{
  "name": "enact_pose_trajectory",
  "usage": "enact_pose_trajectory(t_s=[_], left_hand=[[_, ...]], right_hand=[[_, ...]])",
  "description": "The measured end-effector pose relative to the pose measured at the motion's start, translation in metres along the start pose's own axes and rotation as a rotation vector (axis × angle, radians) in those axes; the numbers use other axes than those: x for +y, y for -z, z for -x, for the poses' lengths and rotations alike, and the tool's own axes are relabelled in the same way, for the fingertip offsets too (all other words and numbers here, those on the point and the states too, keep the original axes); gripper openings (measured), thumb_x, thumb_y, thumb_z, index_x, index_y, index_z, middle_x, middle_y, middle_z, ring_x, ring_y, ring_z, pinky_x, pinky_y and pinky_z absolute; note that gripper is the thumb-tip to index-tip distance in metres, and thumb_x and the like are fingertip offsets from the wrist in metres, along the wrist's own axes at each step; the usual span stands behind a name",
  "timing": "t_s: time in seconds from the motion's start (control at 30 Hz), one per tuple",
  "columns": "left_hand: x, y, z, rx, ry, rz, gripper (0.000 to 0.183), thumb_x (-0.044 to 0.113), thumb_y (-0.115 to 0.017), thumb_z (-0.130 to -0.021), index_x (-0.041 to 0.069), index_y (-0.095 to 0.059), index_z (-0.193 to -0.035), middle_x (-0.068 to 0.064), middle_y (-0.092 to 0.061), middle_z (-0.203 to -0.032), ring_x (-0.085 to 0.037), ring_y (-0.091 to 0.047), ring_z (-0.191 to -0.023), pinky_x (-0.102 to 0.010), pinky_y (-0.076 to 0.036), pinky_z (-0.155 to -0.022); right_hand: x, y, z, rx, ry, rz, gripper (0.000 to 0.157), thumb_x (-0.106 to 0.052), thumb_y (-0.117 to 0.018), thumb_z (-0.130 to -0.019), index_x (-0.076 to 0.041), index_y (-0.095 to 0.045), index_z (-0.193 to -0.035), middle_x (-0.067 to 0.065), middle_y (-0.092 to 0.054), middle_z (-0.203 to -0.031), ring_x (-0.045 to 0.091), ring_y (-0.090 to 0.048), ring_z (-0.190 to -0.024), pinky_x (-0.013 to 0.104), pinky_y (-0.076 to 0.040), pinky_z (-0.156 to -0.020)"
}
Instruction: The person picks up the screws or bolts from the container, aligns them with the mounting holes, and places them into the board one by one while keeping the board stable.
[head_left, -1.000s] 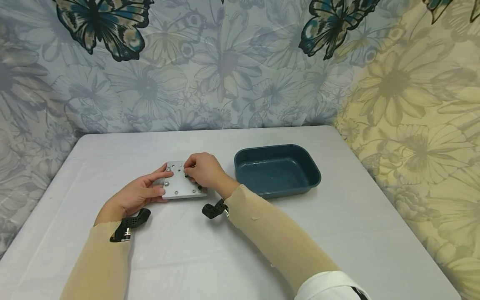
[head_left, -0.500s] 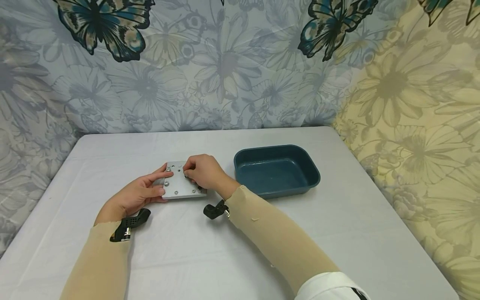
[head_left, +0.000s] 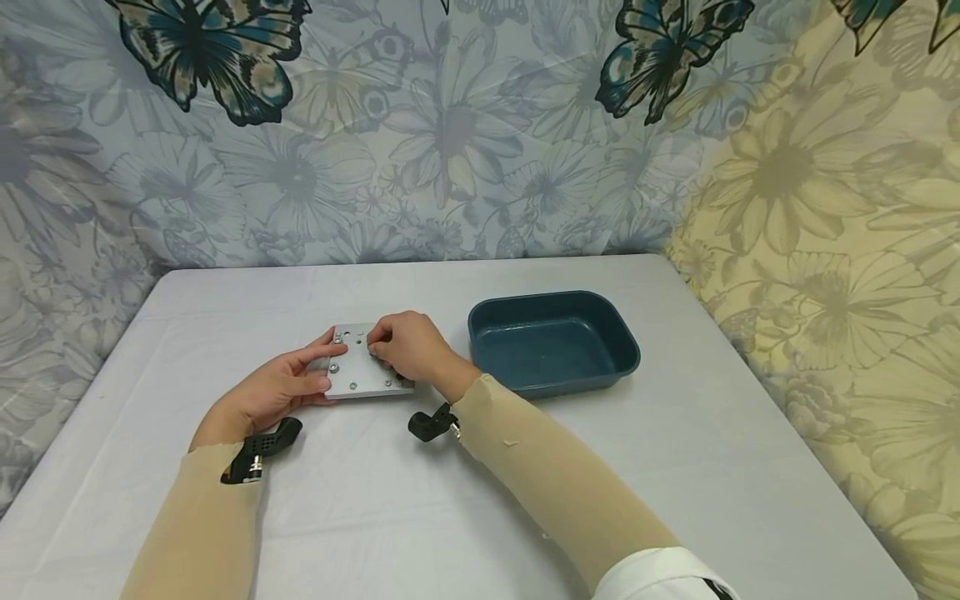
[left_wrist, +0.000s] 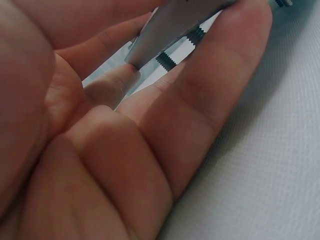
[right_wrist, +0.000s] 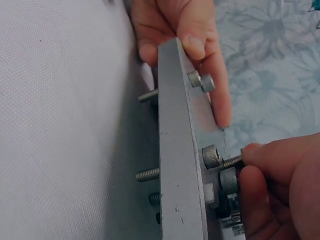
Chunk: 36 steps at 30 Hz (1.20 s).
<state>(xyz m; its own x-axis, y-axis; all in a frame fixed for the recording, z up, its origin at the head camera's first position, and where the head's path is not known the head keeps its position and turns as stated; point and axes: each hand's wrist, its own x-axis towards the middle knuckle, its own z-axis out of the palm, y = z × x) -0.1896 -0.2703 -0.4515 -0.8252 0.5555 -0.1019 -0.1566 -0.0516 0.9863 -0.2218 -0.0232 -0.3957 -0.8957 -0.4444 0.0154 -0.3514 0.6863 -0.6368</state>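
A silvery metal plate [head_left: 360, 371] is tilted a little off the white table, several bolts set through it. My left hand [head_left: 273, 388] grips its left edge, thumb on the front side and a finger across the top face. With thumb and fingertips, my right hand [head_left: 411, 346] pinches a thin threaded screw [right_wrist: 233, 161] at the plate's face; its head is hidden by the fingers. Next to it stand knurled socket-head bolts [right_wrist: 211, 156] and a hex-head bolt [right_wrist: 210, 195]. Threaded ends [left_wrist: 166, 61] stick out below the plate in the left wrist view.
A dark teal rectangular tray [head_left: 555, 387] stands to the right of the plate, close behind my right forearm. A white cloth [head_left: 360, 517] covers the table. Floral fabric [head_left: 450, 133] hangs behind the table and along its sides.
My right hand has sunk very slightly toward the plate, its fingertips covering more of the dark screw seen earlier. The left hand and plate stay in place.
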Motion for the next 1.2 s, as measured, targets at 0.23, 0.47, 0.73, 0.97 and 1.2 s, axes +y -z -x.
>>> enact_pose_trajectory(t_s=[0.23,0.47,0.73,0.97,1.2], left_hand=[[0.0,0.0,-0.001,0.004,-0.001,-0.001,0.065,-0.002,-0.061,-0.097,-0.002,-0.031,-0.154,0.003,0.014,-0.166,-0.016,-0.058,-0.118,-0.038,-0.055,-0.089],[0.001,0.0,0.0,0.0,-0.001,0.005,0.065,-0.003,-0.061,-0.097,-0.003,-0.03,-0.154,0.003,0.015,-0.165,-0.016,-0.059,-0.117,-0.038,-0.055,-0.088],[0.0,0.0,-0.002,0.01,0.014,0.017,0.065,-0.003,-0.062,-0.096,-0.003,-0.031,-0.154,0.003,0.014,-0.165,-0.015,-0.058,-0.118,-0.038,-0.055,-0.088],[-0.003,0.0,0.003,0.019,0.013,0.007,0.065,-0.001,-0.063,-0.096,-0.002,-0.032,-0.153,0.004,0.013,-0.166,-0.017,-0.059,-0.117,-0.038,-0.055,-0.088],[-0.005,0.002,0.016,0.029,0.003,0.004,0.064,-0.004,-0.061,-0.096,-0.003,-0.032,-0.153,0.003,0.014,-0.165,-0.016,-0.059,-0.116,-0.038,-0.055,-0.087]], right_hand=[[-0.001,0.0,0.001,0.028,0.015,0.095,0.011,-0.019,-0.069,-0.097,-0.016,-0.077,-0.103,-0.008,-0.069,-0.093,0.007,-0.059,-0.087,0.02,-0.047,-0.076],[0.005,0.003,0.001,0.02,-0.052,-0.048,0.011,-0.017,-0.068,-0.096,-0.015,-0.077,-0.103,-0.011,-0.066,-0.089,0.007,-0.059,-0.08,0.021,-0.049,-0.071],[0.01,0.006,0.007,0.028,-0.213,-0.449,0.009,-0.011,-0.071,-0.093,-0.012,-0.077,-0.1,-0.001,-0.069,-0.087,0.013,-0.064,-0.076,0.027,-0.053,-0.068],[0.008,0.011,0.014,0.022,-0.278,-0.913,0.016,-0.005,-0.072,-0.09,-0.004,-0.075,-0.106,0.006,-0.072,-0.102,0.018,-0.066,-0.085,0.026,-0.054,-0.074],[0.003,0.02,0.033,0.005,-0.252,-1.372,0.032,-0.003,-0.062,-0.097,0.009,-0.059,-0.127,0.015,-0.068,-0.113,0.02,-0.067,-0.093,0.023,-0.055,-0.074]])
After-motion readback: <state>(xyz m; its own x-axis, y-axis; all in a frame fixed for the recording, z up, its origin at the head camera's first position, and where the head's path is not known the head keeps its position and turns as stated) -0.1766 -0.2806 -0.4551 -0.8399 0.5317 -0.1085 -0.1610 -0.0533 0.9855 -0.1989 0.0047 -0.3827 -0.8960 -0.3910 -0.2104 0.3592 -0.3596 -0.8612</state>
